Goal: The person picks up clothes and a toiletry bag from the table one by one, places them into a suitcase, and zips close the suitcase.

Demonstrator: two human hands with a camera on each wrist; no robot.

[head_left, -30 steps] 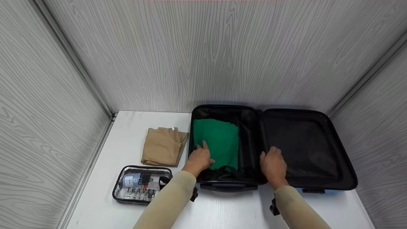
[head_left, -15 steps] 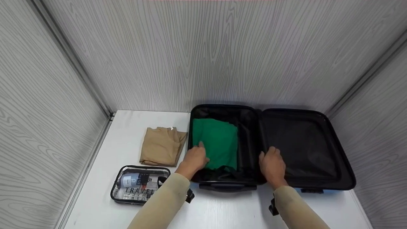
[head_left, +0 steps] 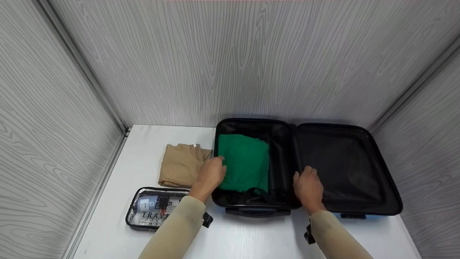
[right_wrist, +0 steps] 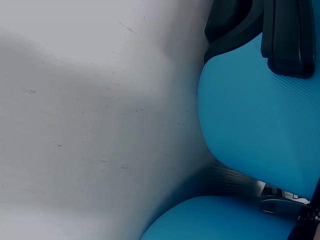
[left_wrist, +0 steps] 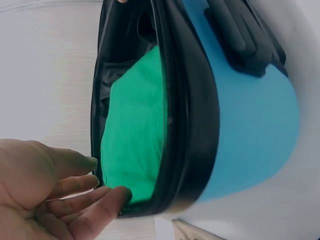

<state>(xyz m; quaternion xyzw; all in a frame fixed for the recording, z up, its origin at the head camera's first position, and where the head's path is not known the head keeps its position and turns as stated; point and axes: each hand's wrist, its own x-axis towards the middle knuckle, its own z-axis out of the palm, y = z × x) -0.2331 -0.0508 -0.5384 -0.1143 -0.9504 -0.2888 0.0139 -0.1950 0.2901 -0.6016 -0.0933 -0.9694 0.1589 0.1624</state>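
An open suitcase, blue outside with a black lining, lies spread in two halves on the white table. In its left half lies a folded green garment. My left hand is at the suitcase's left rim, beside the green garment. The left wrist view shows that left hand with loosely extended fingers, fingertips right at the rim near the garment's edge. My right hand grips the inner rim of the suitcase's right half, near the front; the right wrist view shows mostly the blue shell.
A folded tan garment lies left of the suitcase, partly behind my left hand. In front of it is a clear zip pouch printed TRAVEL, with small items inside, partly covered by my left sleeve. Grey wood-grain walls enclose the table.
My left hand has moved left off the green garment to the suitcase's left rim. The right hand stays in place on the suitcase, and the green garment lies as before.
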